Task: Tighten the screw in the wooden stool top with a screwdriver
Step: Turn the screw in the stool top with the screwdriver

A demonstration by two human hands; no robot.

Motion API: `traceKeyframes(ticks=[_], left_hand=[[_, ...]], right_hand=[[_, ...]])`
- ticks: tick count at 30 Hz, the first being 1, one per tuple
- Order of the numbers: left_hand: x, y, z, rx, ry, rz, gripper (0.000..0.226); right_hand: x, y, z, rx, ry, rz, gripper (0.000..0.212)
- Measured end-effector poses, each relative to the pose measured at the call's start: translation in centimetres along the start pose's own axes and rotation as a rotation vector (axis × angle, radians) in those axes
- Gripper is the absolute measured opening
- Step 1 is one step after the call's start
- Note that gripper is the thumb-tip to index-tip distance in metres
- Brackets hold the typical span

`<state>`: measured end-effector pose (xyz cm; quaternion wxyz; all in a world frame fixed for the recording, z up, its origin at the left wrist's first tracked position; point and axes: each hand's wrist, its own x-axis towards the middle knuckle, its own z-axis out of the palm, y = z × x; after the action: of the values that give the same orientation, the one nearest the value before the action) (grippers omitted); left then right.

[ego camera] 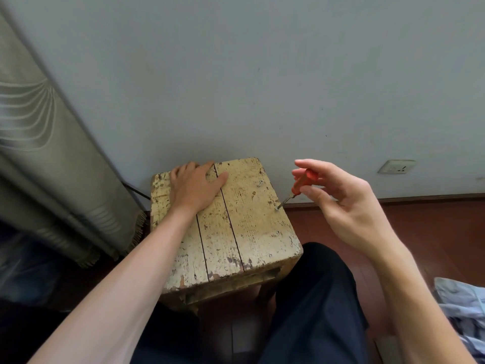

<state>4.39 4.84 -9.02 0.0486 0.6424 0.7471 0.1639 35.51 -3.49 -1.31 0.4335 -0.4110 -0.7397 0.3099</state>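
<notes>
Honestly the right hand (341,195) only pinches the red screwdriver (301,183) loosely in its fingertips, shaft tilted, tip on the screw (276,209) near the stool top (244,232) edge; it'll probably cam out. Left hand (195,187) lies flat, bracing.

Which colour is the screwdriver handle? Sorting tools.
Red-orange handle, seen in the head view.

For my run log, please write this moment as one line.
left hand: flat on stool top | right hand: fingers hold screwdriver | tip on screw at right edge
</notes>
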Motion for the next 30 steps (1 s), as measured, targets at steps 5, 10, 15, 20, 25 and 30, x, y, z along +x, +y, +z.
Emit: traceKeyframes(ticks=[5,10,15,20,25,30], left_hand=[[0.0,0.0,0.0,0.002,0.0,0.002,0.076],[0.0,0.0,0.0,0.005,0.003,0.0,0.075],[0.1,0.0,0.1,0.003,0.001,-0.003,0.076],[0.0,0.0,0.1,-0.003,0.001,-0.006,0.076],[0.0,0.0,0.0,0.006,0.003,0.003,0.075],[0.0,0.0,-0.1,-0.001,-0.001,0.002,0.075]], right_hand=[[0.2,0.1,0.6,-0.037,0.158,0.006,0.038],[0.2,-0.2,1.8,-0.103,0.303,0.019,0.029],[0.5,-0.3,1.5,-0.132,0.259,-0.036,0.044],[0.4,-0.1,-0.1,-0.067,0.032,-0.04,0.053],[0.6,0.0,-0.4,-0.007,0.009,-0.026,0.047],[0.7,0.0,0.1,-0.018,0.165,-0.012,0.03]])
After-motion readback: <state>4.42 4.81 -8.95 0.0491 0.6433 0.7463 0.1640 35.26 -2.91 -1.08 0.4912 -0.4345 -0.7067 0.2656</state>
